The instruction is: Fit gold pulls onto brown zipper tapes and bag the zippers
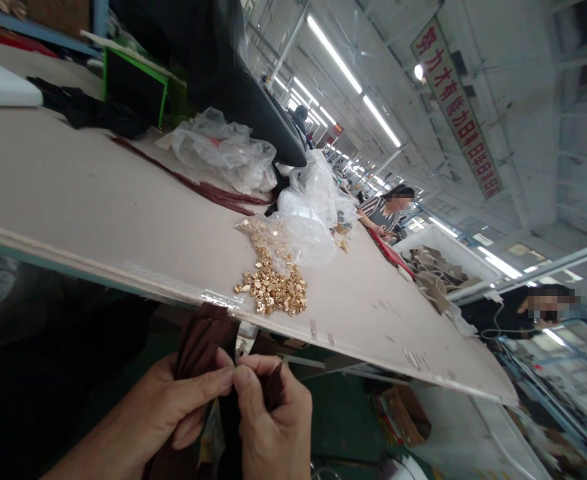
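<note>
Pinching a fanned bundle of dark brown strips between thumb and fingers, the left hand is below the pile of gold-coloured pieces in the head view, in front of the tabletop. The right hand, its thumb tip meeting the left's, pinches a brown piece, also below the pile. Clear plastic bags lie just beyond the pile; farther beyond it, long reddish-brown strips stretch leftward.
</note>
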`<state>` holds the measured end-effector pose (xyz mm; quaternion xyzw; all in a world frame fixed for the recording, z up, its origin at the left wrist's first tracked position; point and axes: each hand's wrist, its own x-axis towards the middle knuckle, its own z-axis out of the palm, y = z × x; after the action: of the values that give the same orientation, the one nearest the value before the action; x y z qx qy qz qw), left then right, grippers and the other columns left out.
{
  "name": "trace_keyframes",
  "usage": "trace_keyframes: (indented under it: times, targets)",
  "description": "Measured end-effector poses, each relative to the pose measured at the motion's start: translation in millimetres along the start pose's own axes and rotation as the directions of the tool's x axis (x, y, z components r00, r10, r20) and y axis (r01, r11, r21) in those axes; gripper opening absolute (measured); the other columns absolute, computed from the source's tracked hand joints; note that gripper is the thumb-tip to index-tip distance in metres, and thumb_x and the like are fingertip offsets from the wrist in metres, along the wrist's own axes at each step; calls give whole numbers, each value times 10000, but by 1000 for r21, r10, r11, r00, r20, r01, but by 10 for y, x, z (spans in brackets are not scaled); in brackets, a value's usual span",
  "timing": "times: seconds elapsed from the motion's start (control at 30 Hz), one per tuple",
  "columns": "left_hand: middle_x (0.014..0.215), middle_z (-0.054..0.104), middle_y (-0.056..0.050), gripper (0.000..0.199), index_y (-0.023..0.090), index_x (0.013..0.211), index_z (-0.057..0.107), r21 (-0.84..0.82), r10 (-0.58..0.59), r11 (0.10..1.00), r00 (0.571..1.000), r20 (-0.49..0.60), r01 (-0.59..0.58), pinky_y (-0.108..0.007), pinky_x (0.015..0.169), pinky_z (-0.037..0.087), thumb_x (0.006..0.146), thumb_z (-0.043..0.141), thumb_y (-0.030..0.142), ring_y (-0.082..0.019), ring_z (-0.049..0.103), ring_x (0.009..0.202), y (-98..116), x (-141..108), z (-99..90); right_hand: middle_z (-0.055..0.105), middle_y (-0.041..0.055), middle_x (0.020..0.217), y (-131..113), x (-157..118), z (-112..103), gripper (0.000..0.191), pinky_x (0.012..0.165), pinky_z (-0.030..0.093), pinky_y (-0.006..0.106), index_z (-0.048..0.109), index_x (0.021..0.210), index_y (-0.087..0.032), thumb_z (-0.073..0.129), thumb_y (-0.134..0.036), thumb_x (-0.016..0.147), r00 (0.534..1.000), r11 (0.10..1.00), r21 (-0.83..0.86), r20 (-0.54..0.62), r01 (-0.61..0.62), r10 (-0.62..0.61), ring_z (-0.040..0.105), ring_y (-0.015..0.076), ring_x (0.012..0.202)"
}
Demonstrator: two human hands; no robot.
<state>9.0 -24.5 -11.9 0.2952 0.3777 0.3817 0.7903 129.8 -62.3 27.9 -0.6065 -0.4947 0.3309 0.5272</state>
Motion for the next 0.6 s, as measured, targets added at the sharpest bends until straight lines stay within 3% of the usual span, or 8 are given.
trace_keyframes:
  times: [0.1, 0.2, 0.37, 0.47, 0.6]
  targets:
    - [424, 372, 88, 426, 180, 698, 685, 11, -8, 1000, 1000, 3, 8, -197, 416, 218, 718, 777, 596, -75, 265, 420, -14, -19, 42, 718, 23, 745, 102, -69, 50, 190, 666, 542, 259, 723, 834, -201, 621, -325, 935, 997, 999, 22, -57, 45, -44, 679, 175, 692]
    - [417, 371, 87, 475, 171, 670, 673, -1, -30, 1000, 999, -42, 30, -194, 421, 212, 687, 782, 633, -72, 264, 425, -3, -30, 58, 703, 15, 754, 143, -56, 80, 154, 661, 539, 243, 726, 886, -215, 594, -251, 958, 976, 975, -102, -72, 196, -203, 677, 157, 686]
    - [462, 405, 80, 377, 175, 711, 708, -71, -43, 997, 998, -50, 39, -184, 417, 217, 662, 850, 520, -70, 268, 451, -7, 4, 16, 723, 20, 786, 181, 40, 96, 152, 632, 542, 209, 706, 984, -221, 592, -132, 938, 842, 812, -331, -82, 482, -533, 708, 142, 678]
    - [461, 384, 82, 365, 184, 619, 636, -115, -40, 993, 998, -38, 36, -182, 424, 231, 670, 856, 471, -70, 259, 455, -18, 30, -1, 715, 22, 751, 183, 93, 94, 138, 605, 533, 197, 705, 960, -207, 610, -114, 924, 796, 742, -406, -57, 533, -603, 697, 137, 643]
    - [454, 391, 81, 382, 185, 595, 600, -111, -27, 994, 999, -39, 22, -187, 420, 233, 671, 850, 463, -73, 261, 452, -14, 32, 1, 722, 29, 774, 186, 131, 114, 141, 635, 539, 195, 694, 964, -202, 604, -98, 930, 790, 731, -402, -30, 551, -612, 697, 135, 678]
